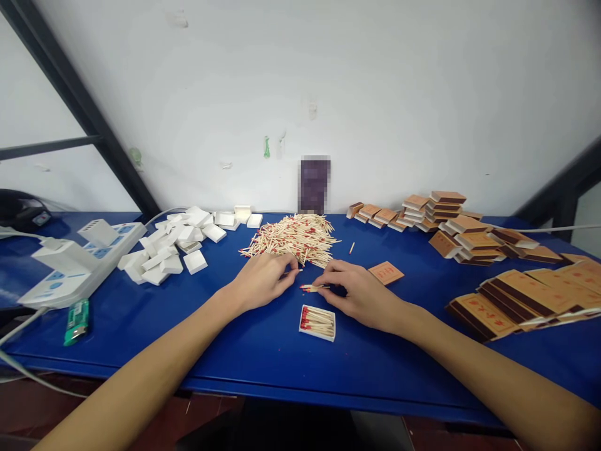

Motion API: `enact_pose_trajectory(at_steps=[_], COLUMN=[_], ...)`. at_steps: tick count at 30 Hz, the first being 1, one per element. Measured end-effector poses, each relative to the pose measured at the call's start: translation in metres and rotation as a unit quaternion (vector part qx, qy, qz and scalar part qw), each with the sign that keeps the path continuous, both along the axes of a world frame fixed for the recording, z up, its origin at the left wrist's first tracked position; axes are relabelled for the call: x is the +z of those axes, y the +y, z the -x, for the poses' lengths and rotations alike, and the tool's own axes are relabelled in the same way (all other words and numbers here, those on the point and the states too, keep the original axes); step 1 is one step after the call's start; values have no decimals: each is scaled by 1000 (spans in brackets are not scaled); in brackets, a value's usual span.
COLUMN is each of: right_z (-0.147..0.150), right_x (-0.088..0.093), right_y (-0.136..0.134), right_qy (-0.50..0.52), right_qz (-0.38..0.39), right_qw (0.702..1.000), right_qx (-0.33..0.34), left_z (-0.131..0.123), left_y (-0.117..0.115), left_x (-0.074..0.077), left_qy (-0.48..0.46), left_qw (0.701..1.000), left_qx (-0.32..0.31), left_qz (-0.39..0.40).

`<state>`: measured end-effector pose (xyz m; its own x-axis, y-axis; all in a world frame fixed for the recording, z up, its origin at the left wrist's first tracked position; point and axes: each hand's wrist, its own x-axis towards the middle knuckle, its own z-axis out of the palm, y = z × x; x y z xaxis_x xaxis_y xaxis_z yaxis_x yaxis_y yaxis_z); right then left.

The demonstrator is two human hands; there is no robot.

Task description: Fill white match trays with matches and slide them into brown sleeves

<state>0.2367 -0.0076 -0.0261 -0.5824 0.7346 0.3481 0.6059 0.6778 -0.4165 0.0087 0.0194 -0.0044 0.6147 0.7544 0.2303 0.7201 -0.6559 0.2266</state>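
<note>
My left hand [263, 280] is closed in a pinch at the front of a heap of loose red-tipped matches [295, 237]. A short pale end, looking like a match, pokes out at its fingertips. Between the thumb and fingers of my right hand [359, 289] is a small bunch of matches [307, 288], red heads pointing left. Just below that hand, a white matchbox tray [317, 322] lies on the blue table, partly filled with matches, heads to the left. Behind my right hand lies an orange matchbox sleeve [386, 273], partly covered by the hand.
White empty trays [181, 241] are piled at the left, near a power strip [84, 263] and a green lighter [76, 322]. Orange matchbox sleeves [474, 241] are stacked at the right, with flattened-looking rows [530, 294] nearer. One stray match [352, 248] lies right of the heap.
</note>
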Motion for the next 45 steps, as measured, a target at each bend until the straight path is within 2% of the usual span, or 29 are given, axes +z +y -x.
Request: enact_pose_trajectory(at_steps=[3,7,11,16,22,27,32,39,45], right_z=[4,5,1,0,7,9,8,10,8], right_x=[-3,-4,-2,-1,-1,-2,-2,0,16], right_y=[-1,0,-1,-1,2,-1,-2,-1,-8], right_qy=[21,27,-5,-15,5,-2,-9,22,91], right_qz=[3,-21,-21,-1,21,5,-14,5,22], right_qw=[999,999,1000,1000,1000,1000,1000,1000,996], right_qx=[34,21,-13,-5,-8,-16,3,7,2], left_z=[-10,-14,-3,3,-2,-1,0,-4,-2], left_y=[-3,-6,-8,-11,-10,-10,-10,-13,-15], left_x=[-2,-4,0,6,6,5,4,1,9], left_qy=[-27,-43,-6,38,18,8,17,29,7], left_qw=[1000,997,999,996,997,993,993,992,988], left_qx=[5,-41,-39,-72,-72,-69,-84,-121,-142], left_qz=[15,46,-3,-23,36,97,84,32,58])
